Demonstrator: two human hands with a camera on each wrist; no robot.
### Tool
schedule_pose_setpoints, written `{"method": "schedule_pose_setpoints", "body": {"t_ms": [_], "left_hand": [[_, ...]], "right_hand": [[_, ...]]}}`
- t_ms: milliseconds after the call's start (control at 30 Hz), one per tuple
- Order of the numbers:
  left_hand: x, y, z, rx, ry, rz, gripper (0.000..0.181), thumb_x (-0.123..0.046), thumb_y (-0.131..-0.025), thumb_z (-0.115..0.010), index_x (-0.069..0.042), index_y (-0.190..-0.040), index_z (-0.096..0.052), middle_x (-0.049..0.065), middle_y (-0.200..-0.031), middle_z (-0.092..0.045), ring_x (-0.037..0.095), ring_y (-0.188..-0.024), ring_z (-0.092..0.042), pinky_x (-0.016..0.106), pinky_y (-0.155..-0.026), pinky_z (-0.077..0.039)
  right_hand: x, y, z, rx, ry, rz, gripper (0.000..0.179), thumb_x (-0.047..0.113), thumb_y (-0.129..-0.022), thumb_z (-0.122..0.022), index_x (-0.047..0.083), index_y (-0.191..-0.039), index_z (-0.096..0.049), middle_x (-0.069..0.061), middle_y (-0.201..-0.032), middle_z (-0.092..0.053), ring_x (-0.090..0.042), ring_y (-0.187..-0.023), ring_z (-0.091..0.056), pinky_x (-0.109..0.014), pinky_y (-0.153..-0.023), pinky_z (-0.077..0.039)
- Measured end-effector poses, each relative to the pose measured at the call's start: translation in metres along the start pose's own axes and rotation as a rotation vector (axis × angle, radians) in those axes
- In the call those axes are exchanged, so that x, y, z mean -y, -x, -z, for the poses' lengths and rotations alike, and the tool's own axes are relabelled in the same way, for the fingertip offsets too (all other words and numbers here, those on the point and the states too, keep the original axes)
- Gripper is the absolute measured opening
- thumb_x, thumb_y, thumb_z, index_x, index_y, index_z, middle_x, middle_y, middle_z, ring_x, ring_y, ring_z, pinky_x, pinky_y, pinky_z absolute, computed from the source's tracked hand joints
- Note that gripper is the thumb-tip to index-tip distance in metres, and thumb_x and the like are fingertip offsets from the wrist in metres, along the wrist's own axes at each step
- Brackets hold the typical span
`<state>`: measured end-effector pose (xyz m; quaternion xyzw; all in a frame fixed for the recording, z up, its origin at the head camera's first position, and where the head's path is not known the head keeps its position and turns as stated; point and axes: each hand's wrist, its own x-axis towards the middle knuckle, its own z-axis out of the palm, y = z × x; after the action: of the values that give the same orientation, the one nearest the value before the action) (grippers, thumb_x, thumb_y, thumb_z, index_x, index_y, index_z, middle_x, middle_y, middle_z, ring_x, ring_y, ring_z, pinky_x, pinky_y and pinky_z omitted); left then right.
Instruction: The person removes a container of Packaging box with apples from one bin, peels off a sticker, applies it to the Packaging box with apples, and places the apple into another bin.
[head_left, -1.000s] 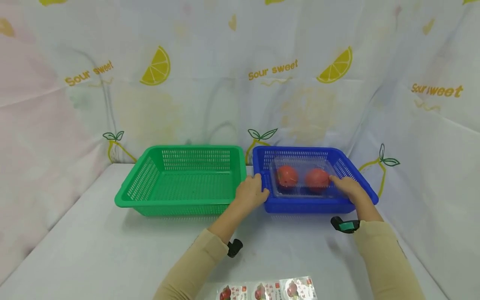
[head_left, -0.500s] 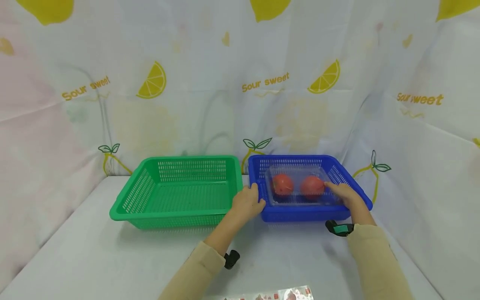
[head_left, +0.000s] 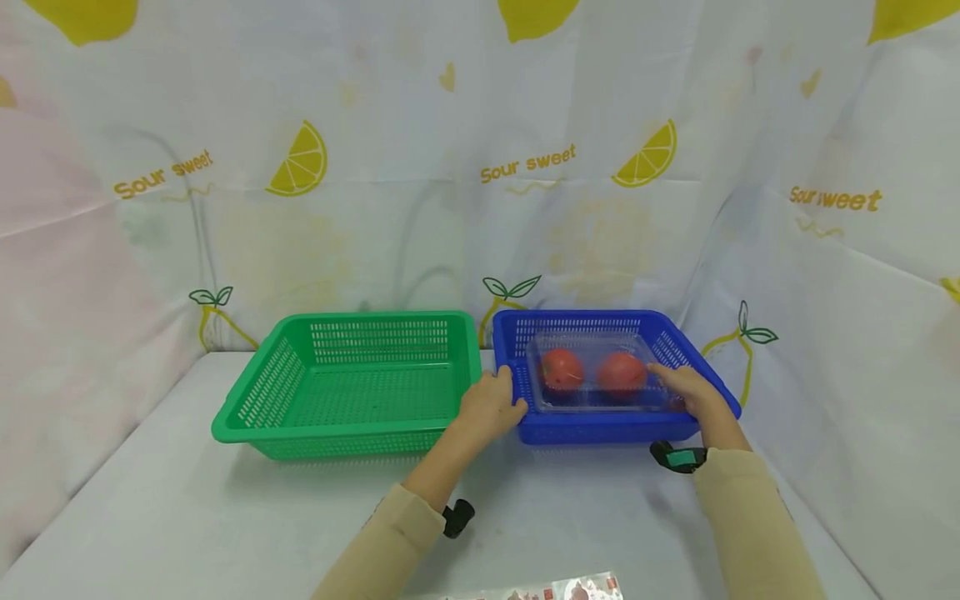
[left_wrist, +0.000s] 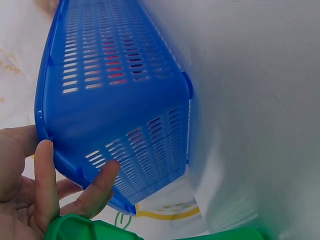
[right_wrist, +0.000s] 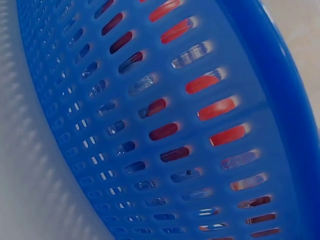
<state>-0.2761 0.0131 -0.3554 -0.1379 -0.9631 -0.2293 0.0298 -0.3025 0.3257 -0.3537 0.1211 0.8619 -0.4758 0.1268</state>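
In the head view, a clear plastic box (head_left: 587, 397) with two round red fruits (head_left: 562, 370) inside lies in the blue basket (head_left: 600, 432). My right hand (head_left: 693, 389) reaches over the basket's right front and holds the box by its right side, though its thumb side is mostly hidden. My left hand (head_left: 483, 408) grips the left front corner of the blue basket. The left wrist view has the left hand's fingers (left_wrist: 46, 175) about that blue rim, some outside the wall. Only the slotted blue wall (right_wrist: 150, 125) fills the right wrist view, red showing through.
A green basket (head_left: 375, 430) stands close to the left, its rim beside my left hand. Printed label cards (head_left: 577, 588) lie at the table's near edge, partly out of view. A lemon-patterned cloth (head_left: 420, 208) hangs behind the baskets.
The head view has tilted up, so everything sits lower and the label cards are more cut off. Both hands keep their places on the basket and the box.
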Motion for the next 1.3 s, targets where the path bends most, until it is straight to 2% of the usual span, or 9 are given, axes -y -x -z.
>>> {"method": "schedule_pose_setpoints", "body": {"t_ms": [267,400,533,633,967,1167,1300], "left_hand": [[0.001,0.000,-0.001,-0.008,-0.003,-0.002,0.049,-0.028,-0.087,-0.059,0.002,-0.123,-0.046,0.020,-0.100,-0.055,0.029,-0.081,-0.057,0.040,-0.063,-0.049],[0.002,-0.001,-0.001,-0.009,-0.014,-0.002,0.049,-0.029,-0.087,-0.059,0.001,-0.124,-0.046,0.020,-0.103,-0.056,0.030,-0.084,-0.058,0.040,-0.065,-0.049],[0.001,-0.002,-0.001,-0.002,-0.032,-0.003,0.049,-0.030,-0.088,-0.057,0.001,-0.124,-0.046,0.020,-0.104,-0.055,0.031,-0.086,-0.058,0.041,-0.065,-0.049],[0.001,-0.002,-0.001,0.000,-0.044,-0.008,0.047,-0.030,-0.088,-0.056,0.001,-0.123,-0.047,0.020,-0.104,-0.055,0.030,-0.085,-0.058,0.040,-0.065,-0.049],[-0.001,-0.001,0.001,-0.017,-0.078,-0.032,0.038,-0.029,-0.088,-0.057,-0.001,-0.112,-0.050,0.018,-0.096,-0.055,0.028,-0.077,-0.058,0.037,-0.059,-0.048],[-0.001,-0.001,0.000,-0.023,-0.085,-0.025,0.036,-0.028,-0.088,-0.057,-0.001,-0.111,-0.050,0.017,-0.094,-0.055,0.028,-0.077,-0.058,0.037,-0.059,-0.048],[-0.001,0.000,-0.001,-0.027,-0.083,-0.018,0.037,-0.028,-0.088,-0.057,-0.001,-0.112,-0.050,0.017,-0.095,-0.055,0.028,-0.077,-0.058,0.037,-0.059,-0.048]], "right_hand": [[-0.002,-0.002,0.001,0.001,-0.047,0.008,0.071,0.042,-0.094,-0.039,-0.017,-0.130,-0.024,-0.030,-0.129,-0.031,-0.042,-0.121,-0.032,-0.046,-0.091,-0.042],[0.001,-0.002,0.001,0.018,-0.074,0.015,0.075,0.042,-0.094,-0.039,-0.019,-0.133,-0.017,-0.033,-0.130,-0.028,-0.044,-0.120,-0.034,-0.042,-0.085,-0.047],[0.003,-0.002,0.002,0.060,-0.087,0.019,0.080,0.042,-0.095,-0.036,-0.020,-0.136,-0.006,-0.038,-0.136,-0.019,-0.048,-0.124,-0.030,-0.041,-0.084,-0.048],[0.004,-0.003,0.003,0.077,-0.084,0.022,0.081,0.043,-0.095,-0.035,-0.019,-0.136,-0.005,-0.040,-0.137,-0.017,-0.049,-0.121,-0.035,-0.041,-0.085,-0.048],[0.007,-0.004,0.003,0.135,-0.151,0.013,0.085,0.048,-0.094,-0.033,-0.012,-0.139,0.007,-0.039,-0.139,-0.015,-0.049,-0.115,-0.043,-0.053,-0.098,-0.032],[0.013,-0.003,0.000,0.129,-0.263,-0.008,0.082,0.044,-0.094,-0.037,-0.005,-0.143,0.007,-0.038,-0.139,-0.016,-0.047,-0.101,-0.054,-0.049,-0.087,-0.045],[0.015,-0.001,-0.002,0.100,-0.295,-0.002,0.083,0.043,-0.093,-0.039,-0.005,-0.142,0.006,-0.038,-0.136,-0.022,-0.049,-0.096,-0.056,-0.049,-0.082,-0.047]]}}
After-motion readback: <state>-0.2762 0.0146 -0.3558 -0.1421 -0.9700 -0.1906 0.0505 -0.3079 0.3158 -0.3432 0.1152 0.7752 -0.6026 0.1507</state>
